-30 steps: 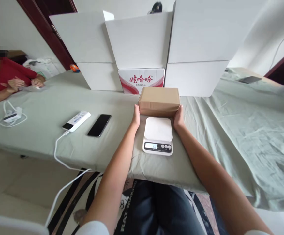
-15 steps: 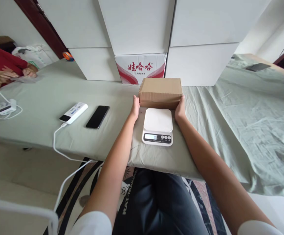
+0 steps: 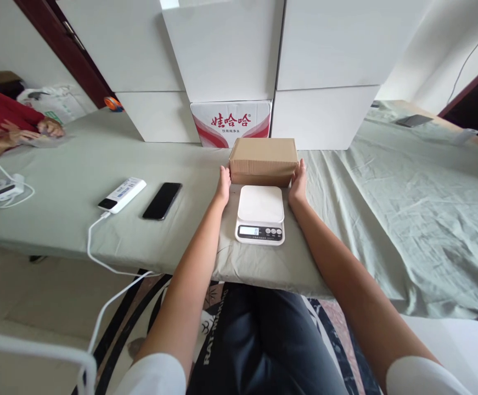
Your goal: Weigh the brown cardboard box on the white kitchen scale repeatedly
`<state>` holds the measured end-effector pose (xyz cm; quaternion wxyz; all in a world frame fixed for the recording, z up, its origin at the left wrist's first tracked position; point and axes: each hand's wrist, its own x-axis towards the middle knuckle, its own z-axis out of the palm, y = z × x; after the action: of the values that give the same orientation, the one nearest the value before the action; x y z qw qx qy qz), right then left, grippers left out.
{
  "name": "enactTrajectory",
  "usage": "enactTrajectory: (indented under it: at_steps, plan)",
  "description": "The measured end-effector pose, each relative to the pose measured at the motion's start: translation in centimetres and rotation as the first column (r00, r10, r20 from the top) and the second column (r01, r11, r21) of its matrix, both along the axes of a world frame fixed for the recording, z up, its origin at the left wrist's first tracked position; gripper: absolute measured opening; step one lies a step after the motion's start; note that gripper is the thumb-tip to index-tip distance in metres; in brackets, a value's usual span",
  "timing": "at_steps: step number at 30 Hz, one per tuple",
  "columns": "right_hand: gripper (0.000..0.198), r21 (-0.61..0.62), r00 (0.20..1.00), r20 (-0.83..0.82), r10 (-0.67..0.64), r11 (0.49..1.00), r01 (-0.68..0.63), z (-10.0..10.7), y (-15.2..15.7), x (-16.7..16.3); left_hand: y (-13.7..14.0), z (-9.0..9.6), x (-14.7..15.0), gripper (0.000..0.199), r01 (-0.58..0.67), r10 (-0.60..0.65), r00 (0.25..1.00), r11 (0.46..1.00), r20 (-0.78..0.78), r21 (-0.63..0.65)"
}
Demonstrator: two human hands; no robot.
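Observation:
A closed brown cardboard box (image 3: 263, 159) rests on the cloth just behind a white digital kitchen scale (image 3: 260, 204). My left hand (image 3: 223, 186) presses against the box's left side, thumb up. Against its right side lies my right hand (image 3: 298, 184), so the box is held between both palms. Most of the fingers are hidden along the box's sides. The scale's platform bears nothing, and its lit display seems to read 0. My forearms pass on either side of the scale.
White cartons (image 3: 226, 49) form a wall behind the box, one with red lettering (image 3: 230, 122). To the left lie a black phone (image 3: 162, 201) and a white power bank (image 3: 122, 195) with a cable (image 3: 99, 258). A co-worker's hands (image 3: 28, 131) handle clear plastic at far left.
The view has shifted slightly, so the scene sits a little lower and further left. Both hands stay at the box's sides, the right one with its fingers slightly more upright.

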<state>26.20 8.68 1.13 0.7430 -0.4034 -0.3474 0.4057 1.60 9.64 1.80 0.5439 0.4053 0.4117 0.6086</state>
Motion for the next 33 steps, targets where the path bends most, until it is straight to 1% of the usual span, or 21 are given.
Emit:
enactTrajectory:
  at_steps: [3, 7, 12, 16, 20, 23, 26, 30, 33]
  plan:
    - [0.06, -0.052, 0.994, -0.043, -0.097, 0.994, 0.095, 0.1, -0.1, 0.0, 0.0, 0.0, 0.1, 0.085, -0.019, 0.019, 1.0, 1.0, 0.002, -0.008]
    - [0.061, -0.063, 0.989, -0.045, -0.144, 0.988, 0.141, 0.1, -0.1, 0.0, -0.1, 0.1, 0.3, 0.085, -0.044, 0.044, 0.999, 0.999, -0.008, -0.02]
    - [0.06, -0.06, 0.989, -0.076, -0.126, 0.991, 0.122, 0.0, 0.0, 0.0, -0.3, 0.1, 0.5, 0.088, -0.055, 0.055, 0.998, 0.999, -0.016, 0.001]
    - [0.057, -0.076, 0.986, -0.121, -0.113, 0.992, 0.104, 0.1, 0.0, -0.1, -0.4, 0.2, 0.3, 0.087, -0.041, 0.04, 0.999, 0.999, -0.028, -0.014]
    - [0.054, -0.086, 0.987, -0.129, -0.091, 0.993, 0.081, 0.1, 0.0, 0.1, -0.2, 0.1, 0.1, 0.088, -0.033, 0.032, 0.998, 0.999, -0.044, -0.015]
    - [0.05, -0.044, 0.995, -0.094, -0.032, 0.999, 0.028, -0.1, 0.2, 0.1, -0.1, -0.2, 0.0, 0.089, -0.016, 0.016, 0.996, 1.0, -0.087, 0.004]
    - [0.052, 0.017, 0.999, -0.007, 0.035, 0.999, -0.035, -0.4, 0.3, 0.0, 0.0, -0.4, -0.2, 0.092, 0.021, -0.016, 0.986, 0.999, -0.165, 0.03]
    - [0.063, 0.05, 0.995, 0.095, 0.033, 0.998, -0.038, -0.7, 0.0, -0.3, 0.1, -0.8, -0.3, 0.099, 0.044, -0.033, 0.973, 0.998, -0.229, 0.041]
    - [0.074, 0.118, 0.985, 0.173, 0.011, 0.992, -0.032, 0.0, -0.8, -0.1, -0.4, -0.7, -0.3, 0.103, 0.012, 0.011, 0.968, 0.996, -0.251, 0.091]
